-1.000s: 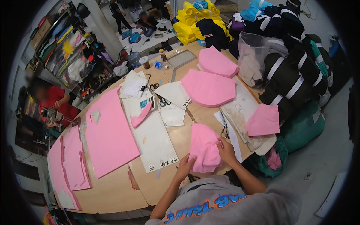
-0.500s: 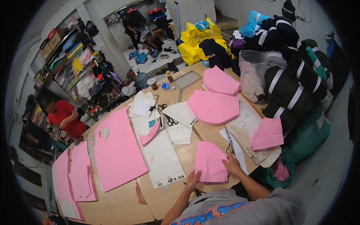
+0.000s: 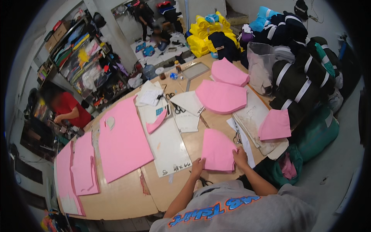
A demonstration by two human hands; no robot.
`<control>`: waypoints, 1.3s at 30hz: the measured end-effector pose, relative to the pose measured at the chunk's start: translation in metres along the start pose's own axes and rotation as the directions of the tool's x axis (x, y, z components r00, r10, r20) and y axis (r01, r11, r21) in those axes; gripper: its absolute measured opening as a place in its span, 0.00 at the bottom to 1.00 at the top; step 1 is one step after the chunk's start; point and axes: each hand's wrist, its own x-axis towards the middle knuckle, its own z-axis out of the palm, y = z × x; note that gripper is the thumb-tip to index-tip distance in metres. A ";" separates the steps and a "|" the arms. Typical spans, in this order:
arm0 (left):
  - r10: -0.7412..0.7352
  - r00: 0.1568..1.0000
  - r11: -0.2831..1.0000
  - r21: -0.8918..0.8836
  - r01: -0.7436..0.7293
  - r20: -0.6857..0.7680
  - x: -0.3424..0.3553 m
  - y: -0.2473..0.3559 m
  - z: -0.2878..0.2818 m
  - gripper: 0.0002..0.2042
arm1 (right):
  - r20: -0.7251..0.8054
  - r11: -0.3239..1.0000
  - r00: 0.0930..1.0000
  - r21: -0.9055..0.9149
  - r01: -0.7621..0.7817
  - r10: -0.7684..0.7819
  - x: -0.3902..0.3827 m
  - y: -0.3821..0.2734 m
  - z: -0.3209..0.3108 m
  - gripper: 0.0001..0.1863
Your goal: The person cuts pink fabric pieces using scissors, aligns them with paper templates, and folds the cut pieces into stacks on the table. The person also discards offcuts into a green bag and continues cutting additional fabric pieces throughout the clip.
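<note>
A stack of pink cut fabric pieces (image 3: 217,149) lies flat on the wooden table (image 3: 127,197) right in front of me. My left hand (image 3: 198,167) rests on the stack's near left corner. My right hand (image 3: 240,157) presses its near right edge, fingers spread on the cloth. Beside my right hand lies a pair of scissors (image 3: 235,136) on white paper patterns (image 3: 253,116). Neither hand lifts the fabric.
More pink stacks (image 3: 221,96) (image 3: 229,72) (image 3: 276,124) lie further back and to the right. A large pink sheet (image 3: 123,137) and long white pattern board (image 3: 166,141) lie left. Dark fabric rolls (image 3: 297,73) pile at the right. A person in red (image 3: 65,108) works at far left.
The pink stack has been smoothed flat; both my hands slid to its near corners. The view has shifted slightly up and right.
</note>
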 end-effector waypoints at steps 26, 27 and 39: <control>0.089 0.996 0.995 -0.053 -0.088 0.015 0.006 -0.002 0.007 0.19 | -0.125 0.997 0.990 0.046 0.065 -0.059 -0.046 0.002 0.007 0.15; 0.087 0.996 0.996 -0.011 -0.087 0.002 0.007 0.000 0.007 0.19 | -0.124 0.997 0.992 0.059 0.045 -0.037 -0.047 0.010 0.015 0.16; 0.037 0.999 0.999 0.014 -0.037 0.002 0.009 0.002 0.000 0.14 | -0.025 0.974 0.985 -0.151 -0.171 0.169 -0.049 -0.008 -0.009 0.22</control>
